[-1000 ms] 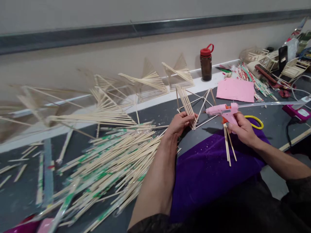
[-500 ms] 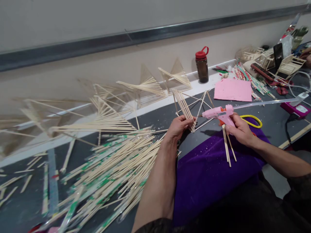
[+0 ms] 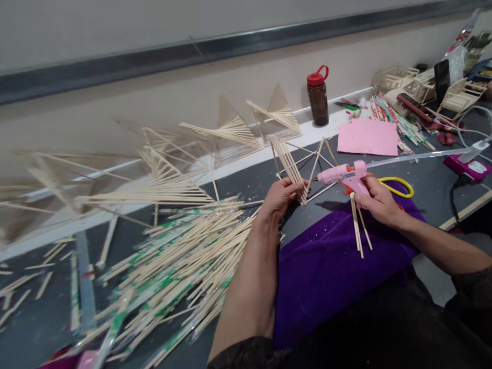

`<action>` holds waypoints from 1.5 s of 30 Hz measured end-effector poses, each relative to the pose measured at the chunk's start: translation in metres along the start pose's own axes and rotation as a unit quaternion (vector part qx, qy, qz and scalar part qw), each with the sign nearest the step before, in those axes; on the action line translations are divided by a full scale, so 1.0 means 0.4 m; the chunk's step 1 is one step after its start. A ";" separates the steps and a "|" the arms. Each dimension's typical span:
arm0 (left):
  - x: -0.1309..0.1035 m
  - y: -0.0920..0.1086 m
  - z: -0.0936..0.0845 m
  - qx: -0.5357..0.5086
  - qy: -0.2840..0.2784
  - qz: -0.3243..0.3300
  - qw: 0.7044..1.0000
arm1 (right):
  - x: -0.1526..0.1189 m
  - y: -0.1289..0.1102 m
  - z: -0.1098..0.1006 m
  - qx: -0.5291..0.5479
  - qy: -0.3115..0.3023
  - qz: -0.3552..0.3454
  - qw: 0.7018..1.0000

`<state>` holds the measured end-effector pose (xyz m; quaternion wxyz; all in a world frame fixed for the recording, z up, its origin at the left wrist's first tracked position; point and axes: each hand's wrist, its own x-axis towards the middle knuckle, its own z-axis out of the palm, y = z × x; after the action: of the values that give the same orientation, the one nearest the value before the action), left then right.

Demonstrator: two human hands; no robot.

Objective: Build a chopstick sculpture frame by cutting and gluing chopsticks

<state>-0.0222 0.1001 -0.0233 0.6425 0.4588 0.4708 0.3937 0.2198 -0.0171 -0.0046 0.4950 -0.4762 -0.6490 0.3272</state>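
My left hand (image 3: 283,196) is closed on the lower end of a stick frame (image 3: 291,166), whose thin wooden sticks fan side by side above open triangular legs. In my right hand (image 3: 378,202) is a pink hot glue gun (image 3: 343,177), its nozzle pointing left, close to the frame's low corner by my left fingertips. Whether the nozzle touches the wood I cannot tell. A few loose wooden sticks (image 3: 359,230) hang down from the same right hand, below the glue gun. Under both hands lies a purple cloth (image 3: 338,277).
Left of my arm spreads a heap of wooden sticks (image 3: 192,256), some in green-marked wrappers. Finished twisted stick frames (image 3: 230,130) stand along the wall. Behind are a red-capped bottle (image 3: 318,100) and a pink foam sheet (image 3: 368,137). A yellow-handled tool (image 3: 400,187) lies right of the glue gun.
The view has shifted slightly, so everything sits a little higher in it. Both hands keep their grips, and the glue gun's nozzle stays close to the frame's corner.
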 end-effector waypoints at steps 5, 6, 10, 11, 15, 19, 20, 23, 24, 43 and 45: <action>-0.003 0.007 0.002 0.004 -0.002 -0.002 1.000 | 0.005 0.009 0.004 -0.032 0.004 -0.013 0.999; -0.004 0.010 0.002 0.004 0.001 -0.004 1.000 | 0.006 0.009 0.006 -0.034 0.002 -0.011 0.999; -0.001 0.020 -0.002 -0.011 0.006 -0.001 1.000 | 0.013 -0.003 0.010 0.033 -0.012 0.031 0.999; 0.001 0.022 -0.004 -0.022 0.016 0.006 1.000 | 0.017 -0.007 0.009 0.063 -0.012 0.043 0.997; 0.009 0.025 -0.010 -0.047 0.055 0.026 0.997 | 0.057 -0.028 -0.018 0.144 0.047 0.061 0.987; 0.010 0.023 -0.012 -0.054 0.092 0.045 0.993 | 0.135 -0.049 -0.090 0.131 0.121 0.049 0.983; 0.010 0.022 -0.011 -0.061 0.107 0.053 0.991 | 0.156 -0.052 -0.114 0.120 0.134 0.046 0.983; 0.008 0.025 -0.006 -0.077 0.151 0.075 0.983 | 0.209 -0.054 -0.183 0.099 0.185 0.035 0.977; 0.006 0.029 -0.003 -0.077 0.167 0.086 0.979 | 0.221 -0.051 -0.201 0.102 0.198 0.040 0.974; -0.059 0.085 0.378 -0.032 -0.098 0.037 0.994 | 0.187 -0.019 -0.025 0.170 0.163 0.109 0.966; -0.043 0.094 0.399 -0.037 -0.110 0.058 0.992 | 0.188 -0.015 -0.037 0.163 0.174 0.108 0.965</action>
<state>0.1248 0.0592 0.0388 0.6831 0.5019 0.3549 0.3944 0.2281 0.0508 0.0302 0.6327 -0.5059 -0.4360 0.3920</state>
